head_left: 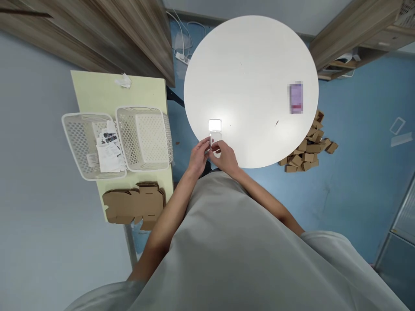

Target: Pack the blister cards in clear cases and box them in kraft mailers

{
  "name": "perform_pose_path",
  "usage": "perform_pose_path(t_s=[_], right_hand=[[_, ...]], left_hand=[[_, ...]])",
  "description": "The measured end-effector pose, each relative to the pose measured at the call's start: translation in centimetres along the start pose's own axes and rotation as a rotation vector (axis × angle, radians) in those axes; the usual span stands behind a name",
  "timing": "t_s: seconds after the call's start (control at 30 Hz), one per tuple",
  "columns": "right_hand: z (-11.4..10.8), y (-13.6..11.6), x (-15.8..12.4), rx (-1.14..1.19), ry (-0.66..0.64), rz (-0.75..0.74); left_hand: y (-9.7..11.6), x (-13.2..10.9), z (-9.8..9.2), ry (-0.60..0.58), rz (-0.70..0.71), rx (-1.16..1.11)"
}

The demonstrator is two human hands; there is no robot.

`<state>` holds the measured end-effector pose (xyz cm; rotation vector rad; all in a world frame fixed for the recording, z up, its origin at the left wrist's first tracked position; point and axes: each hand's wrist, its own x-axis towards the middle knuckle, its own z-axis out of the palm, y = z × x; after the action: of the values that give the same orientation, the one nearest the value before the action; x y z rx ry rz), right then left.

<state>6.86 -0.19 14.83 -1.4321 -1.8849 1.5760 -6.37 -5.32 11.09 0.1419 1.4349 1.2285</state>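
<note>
Near the front edge of the round white table, my left hand (197, 158) and my right hand (226, 158) meet. A small thin, pale piece (210, 141) stands at the fingertips of my left hand; its kind is too small to tell. My right hand has its thumb and fingers bent into a pinch right beside it, and what they grip is hidden. Just beyond my fingers lies a small white rectangular case (215, 125), which looks opened out, with a clear or whitish half towards me, partly covered by my hands.
On the round table (249, 52), a blurred purple pack (296, 98) lies at the right. Left stands a yellowish table (97, 88) with two white baskets (144, 138), one holding papers, and flattened cardboard (134, 205). Small brown boxes (306, 151) are heaped right of the round table.
</note>
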Motion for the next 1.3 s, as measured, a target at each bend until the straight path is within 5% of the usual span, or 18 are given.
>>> perform_pose_path(t_s=[0.23,0.47,0.87,1.1,1.3], right_hand=[[-0.7,6.9,1.3,0.072,-0.052,0.297],[0.0,11.0,4.7,0.181,-0.026,0.398],[2.7,12.9,6.1,-0.008,0.043,0.498],[1.4,13.8,8.6,-0.128,0.145,0.38],[0.5,14.2,11.5,-0.07,0.041,0.463]], left_hand=[[-4.6,1.9,-2.7,0.115,-0.093,0.205],[-5.6,5.3,-3.1,0.054,-0.084,0.337],[-5.6,9.3,-3.8,0.174,0.026,0.568],[-4.5,12.0,-2.9,0.148,0.066,0.689],[-4.4,13.8,-1.4,0.151,-0.042,0.821]])
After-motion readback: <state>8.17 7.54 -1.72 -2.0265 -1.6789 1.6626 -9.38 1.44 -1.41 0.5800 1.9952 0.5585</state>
